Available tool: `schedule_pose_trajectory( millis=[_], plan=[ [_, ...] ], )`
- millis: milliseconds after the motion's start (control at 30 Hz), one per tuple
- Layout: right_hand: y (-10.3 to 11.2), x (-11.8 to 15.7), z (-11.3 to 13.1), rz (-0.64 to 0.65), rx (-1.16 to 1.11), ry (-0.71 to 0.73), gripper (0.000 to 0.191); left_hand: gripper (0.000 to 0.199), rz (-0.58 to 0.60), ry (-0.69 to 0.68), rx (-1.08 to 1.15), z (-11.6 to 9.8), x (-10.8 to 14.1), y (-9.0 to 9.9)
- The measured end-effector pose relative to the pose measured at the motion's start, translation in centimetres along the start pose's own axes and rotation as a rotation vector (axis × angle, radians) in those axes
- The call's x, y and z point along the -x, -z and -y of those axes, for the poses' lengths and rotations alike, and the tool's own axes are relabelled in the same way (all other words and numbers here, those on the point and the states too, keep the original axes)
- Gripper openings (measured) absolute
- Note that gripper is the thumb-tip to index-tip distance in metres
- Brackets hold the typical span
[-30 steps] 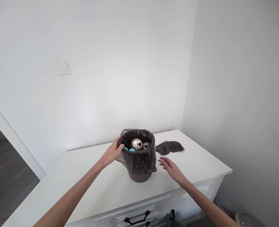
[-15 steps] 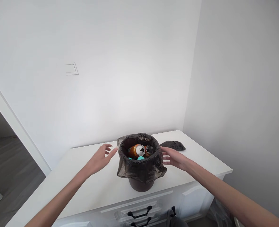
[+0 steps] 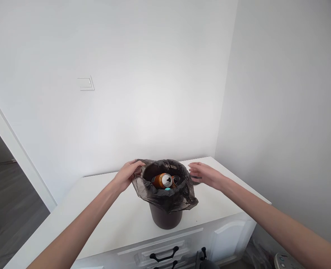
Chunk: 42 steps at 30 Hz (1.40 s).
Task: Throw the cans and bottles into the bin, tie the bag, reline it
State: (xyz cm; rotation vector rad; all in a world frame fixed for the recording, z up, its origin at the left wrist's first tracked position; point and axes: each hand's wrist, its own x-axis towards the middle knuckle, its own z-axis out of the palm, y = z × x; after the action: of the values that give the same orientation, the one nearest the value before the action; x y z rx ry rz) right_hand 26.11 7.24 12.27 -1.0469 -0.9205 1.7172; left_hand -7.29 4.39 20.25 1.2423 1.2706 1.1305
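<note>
A dark brown bin (image 3: pixel 166 218) stands upright on the white cabinet top, lined with a translucent black bag (image 3: pixel 169 201) folded over its rim. Inside lie an orange can (image 3: pixel 159 181) with an opened silver top, a second can (image 3: pixel 175 181) beside it and a bit of something turquoise (image 3: pixel 168 189). My left hand (image 3: pixel 127 173) pinches the bag's edge at the left of the rim and draws it outward. Just off the right side of the rim, my right hand (image 3: pixel 206 175) has its fingers apart and holds nothing.
The white cabinet (image 3: pixel 120 220) has black drawer handles (image 3: pixel 164 254) at its front. Behind it rises a wall with a switch (image 3: pixel 85 83). Part of a dark object (image 3: pixel 195 183) shows under my right hand. A doorway is at the left; clear plastic (image 3: pixel 256 254) lies low at the right.
My left hand has moved in to the bag's left edge, closed on it and pulled it out and up. My right hand has lifted slightly, off the bag's right side.
</note>
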Motion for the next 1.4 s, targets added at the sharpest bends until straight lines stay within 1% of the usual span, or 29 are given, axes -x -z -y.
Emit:
schedule_pose_trajectory(
  millis=[67, 100, 167, 200, 233, 300, 333, 367, 400, 500, 600, 700, 767, 833, 867, 933, 1033, 1100, 1200, 1267, 1300, 1333, 1400],
  plan=[
    [0.4, 0.3, -1.8, -0.036, 0.066, -0.107, 0.038, 0.032, -0.009, -0.022, 0.029, -0.4, 0.2, -0.3],
    [0.6, 0.6, -2.8, -0.019, 0.085, -0.187, 0.045, 0.035, -0.011, -0.029, 0.044, -0.5, 0.3, -0.3],
    [0.7, 1.3, -4.4, 0.067, 0.070, -0.339, 0.054, 0.038, -0.016, -0.038, 0.073, -0.4, 0.4, -0.4],
    [0.5, 1.6, -4.7, 0.115, 0.036, -0.376, 0.054, 0.039, -0.019, -0.041, 0.087, -0.4, 0.5, -0.3],
    [0.4, 1.9, -4.8, 0.154, -0.007, -0.365, 0.050, 0.039, -0.024, -0.042, 0.099, -0.4, 0.5, -0.3],
    [-0.2, 2.2, -3.8, 0.174, -0.071, -0.244, 0.032, 0.036, -0.032, -0.038, 0.118, -0.4, 0.6, -0.3],
    [-0.4, 2.2, -2.9, 0.170, -0.086, -0.174, 0.022, 0.033, -0.036, -0.036, 0.125, -0.5, 0.6, -0.4],
    [-0.6, 2.2, -1.9, 0.158, -0.094, -0.112, 0.017, 0.031, -0.043, -0.035, 0.133, -0.7, 0.7, -0.4],
    [-0.8, 2.2, -0.8, 0.134, -0.100, -0.066, 0.019, 0.029, -0.053, -0.037, 0.142, -0.9, 0.8, -0.6],
    [-1.2, 2.0, 2.4, 0.013, -0.149, 0.043, 0.037, 0.027, -0.089, -0.064, 0.176, -1.6, 0.9, -1.1],
    [-1.8, 2.1, 4.7, -0.079, -0.196, 0.171, 0.049, 0.027, -0.118, -0.117, 0.221, -2.5, 0.8, -1.6],
    [-2.9, 2.7, 6.4, -0.116, -0.186, 0.245, 0.054, 0.027, -0.137, -0.175, 0.259, -3.3, 0.5, -1.7],
    [-3.5, 3.3, 7.3, -0.137, -0.165, 0.269, 0.057, 0.032, -0.150, -0.212, 0.271, -3.7, 0.5, -1.5],
    [-3.6, 4.0, 7.8, -0.163, -0.152, 0.290, 0.059, 0.038, -0.177, -0.248, 0.271, -3.8, 0.8, -1.1],
    [-3.3, 4.4, 7.8, -0.180, -0.147, 0.301, 0.059, 0.040, -0.199, -0.265, 0.265, -3.7, 1.0, -0.7],
    [-2.2, 5.1, 7.5, -0.211, -0.125, 0.327, 0.059, 0.040, -0.260, -0.293, 0.247, -3.3, 1.8, 0.2],
    [0.7, 6.2, 6.1, -0.232, -0.038, 0.322, 0.056, 0.034, -0.338, -0.299, 0.195, -2.2, 3.6, 1.9],
    [2.8, 7.0, 5.0, -0.206, 0.066, 0.253, 0.053, 0.031, -0.342, -0.265, 0.107, -1.3, 4.7, 3.0],
    [4.9, 8.0, 4.1, -0.120, 0.268, 0.098, 0.044, 0.039, -0.283, -0.267, -0.073, -0.3, 5.9, 4.4],
    [5.3, 8.5, 4.1, -0.085, 0.408, 0.045, 0.037, 0.038, -0.247, -0.326, -0.159, -0.2, 6.4, 4.7],
    [5.4, 8.6, 4.2, -0.083, 0.471, 0.052, 0.034, 0.036, -0.234, -0.357, -0.184, -0.3, 6.5, 4.7],
    [5.3, 8.7, 4.3, -0.093, 0.517, 0.084, 0.032, 0.035, -0.225, -0.383, -0.198, -0.4, 6.6, 4.6],
    [5.0, 8.6, 4.4, -0.144, 0.542, 0.203, 0.026, 0.032, -0.211, -0.418, -0.193, -0.8, 6.6, 4.3]
  ],
)
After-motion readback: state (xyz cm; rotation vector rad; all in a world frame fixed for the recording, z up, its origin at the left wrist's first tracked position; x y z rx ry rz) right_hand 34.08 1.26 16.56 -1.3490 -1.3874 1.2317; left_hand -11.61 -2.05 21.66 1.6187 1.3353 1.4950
